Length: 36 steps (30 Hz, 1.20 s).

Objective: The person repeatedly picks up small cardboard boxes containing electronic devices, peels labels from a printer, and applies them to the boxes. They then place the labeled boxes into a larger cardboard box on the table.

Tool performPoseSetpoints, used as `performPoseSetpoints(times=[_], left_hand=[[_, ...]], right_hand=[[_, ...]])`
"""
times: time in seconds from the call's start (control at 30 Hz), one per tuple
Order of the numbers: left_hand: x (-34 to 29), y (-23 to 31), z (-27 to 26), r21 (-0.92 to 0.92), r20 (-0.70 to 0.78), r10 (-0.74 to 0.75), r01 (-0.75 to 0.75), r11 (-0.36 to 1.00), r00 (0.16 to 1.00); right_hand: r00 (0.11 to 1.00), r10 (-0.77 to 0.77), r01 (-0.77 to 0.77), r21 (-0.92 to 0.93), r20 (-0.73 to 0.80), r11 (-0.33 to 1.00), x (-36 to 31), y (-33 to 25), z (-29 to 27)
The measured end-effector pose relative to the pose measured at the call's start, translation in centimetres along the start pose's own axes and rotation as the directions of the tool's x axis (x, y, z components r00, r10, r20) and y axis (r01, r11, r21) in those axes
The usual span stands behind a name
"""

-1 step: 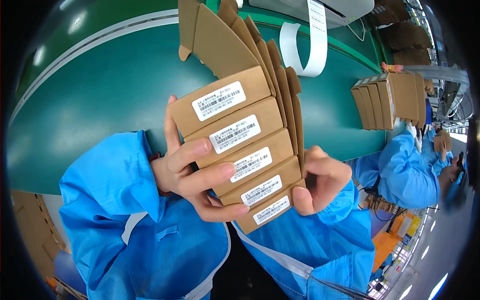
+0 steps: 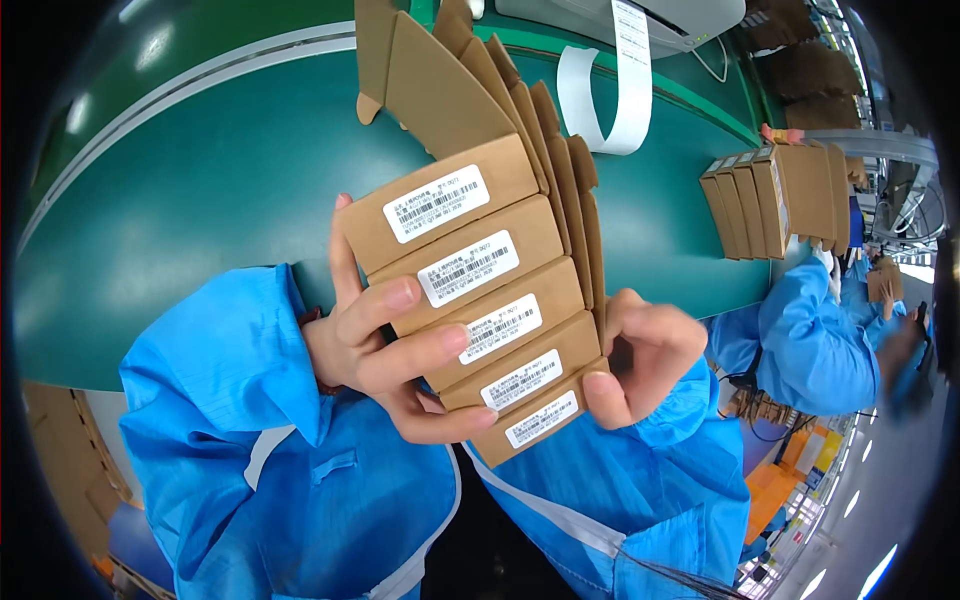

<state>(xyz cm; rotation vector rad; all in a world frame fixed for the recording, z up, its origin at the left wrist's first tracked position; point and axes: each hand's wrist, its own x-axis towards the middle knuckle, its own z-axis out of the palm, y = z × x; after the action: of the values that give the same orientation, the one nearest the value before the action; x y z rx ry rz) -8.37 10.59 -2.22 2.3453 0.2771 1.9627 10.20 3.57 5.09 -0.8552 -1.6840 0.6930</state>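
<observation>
Several brown cardboard boxes [image 2: 478, 254] are gripped together as a tilted stack, with their narrow sides toward me. Each narrow side bears a white printed label [image 2: 435, 204]. Their lids stand open, and the cardboard flaps [image 2: 445, 85] fan out beyond the stack. My left hand [image 2: 385, 355] is closed round the left side, its fingers spread across the labels. At the lower right corner, my right hand [image 2: 650, 355] is closed with thumb and bent fingers against the boxes' edge. What lies inside the boxes is hidden from view.
Under the boxes stretches a green table [image 2: 200, 190]. Behind them a white printer [image 2: 640, 15] trails a curling paper label strip [image 2: 605, 130]. To the right stands another row of open cardboard boxes [image 2: 750, 205]. A co-worker in blue [image 2: 815, 335] is beyond it.
</observation>
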Motion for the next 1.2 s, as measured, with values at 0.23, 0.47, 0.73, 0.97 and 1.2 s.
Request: performPoseSetpoints(times=[0.23, 0.47, 0.73, 0.97, 1.2], left_hand=[[-1.3, 2.0, -2.8, 0.013, 0.292, -0.009, 0.006, 1.0, 0.956], [1.4, 0.5, -3.9, -0.044, 0.331, -0.015, 0.032, 0.999, 0.943], [2.0, -6.3, -6.4, 0.241, 0.256, -0.107, 0.044, 0.97, 0.961], [4.4, -19.0, -14.6, 0.66, 0.15, -0.158, 0.02, 0.751, 0.976], [0.5, -29.3, -18.2, 0.53, -0.246, -0.82, 0.78, 0.333, 0.517]], right_hand=[[0.706, 0.658, -0.674, -0.036, 0.26, 0.738, 7.4, -1.8, -1.3], [0.586, 0.662, -0.63, -0.252, 0.467, 0.735, 15.7, 0.8, 1.9], [0.495, 0.767, -0.211, -0.799, 0.409, 0.562, 28.4, 4.8, 9.7], [0.929, 0.345, -0.329, -0.133, 0.134, 0.935, 35.3, 12.4, 9.2], [0.667, 0.625, -0.123, 0.768, -0.405, 0.628, 32.9, 24.4, 18.2]])
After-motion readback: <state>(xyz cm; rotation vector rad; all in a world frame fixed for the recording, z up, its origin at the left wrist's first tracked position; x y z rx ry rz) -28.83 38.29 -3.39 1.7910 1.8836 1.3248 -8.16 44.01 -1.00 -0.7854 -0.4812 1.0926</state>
